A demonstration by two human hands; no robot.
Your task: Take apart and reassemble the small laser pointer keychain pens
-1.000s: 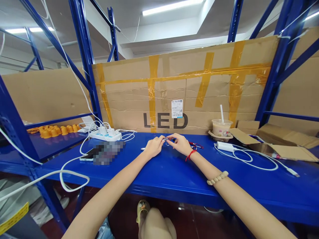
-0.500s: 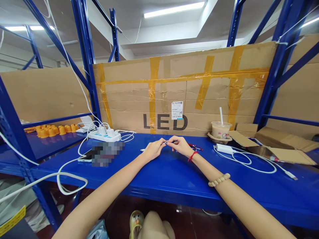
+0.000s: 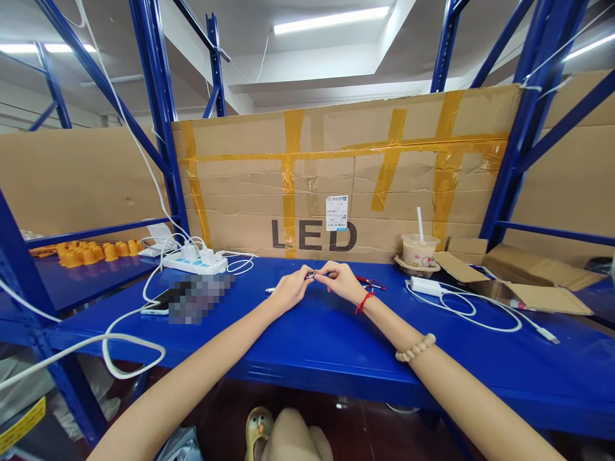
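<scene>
Above the blue shelf top (image 3: 327, 346), my left hand (image 3: 291, 286) and my right hand (image 3: 339, 280) meet at the fingertips. Both pinch a small shiny metal piece (image 3: 311, 275), too small to name and partly covered by the fingers. A slim silver, pen-like item (image 3: 270, 291) sticks out on the left side of my left hand; the rest of it is hidden. Just behind my right wrist lies a thin red object (image 3: 372, 282), partly hidden by the hand.
At left are a white power strip (image 3: 192, 262) with plugs and cables, and a phone (image 3: 166, 299) beside a blurred patch. To the right stand a drink cup (image 3: 419, 250) with a straw, a white adapter with cable (image 3: 426, 287) and an opened cardboard box (image 3: 538, 296). Large cardboard (image 3: 230, 192) closes the back.
The whole view has shifted slightly, so things appear a little further left. Both hands keep their pinch on the small metal piece, with hardly any visible finger movement.
</scene>
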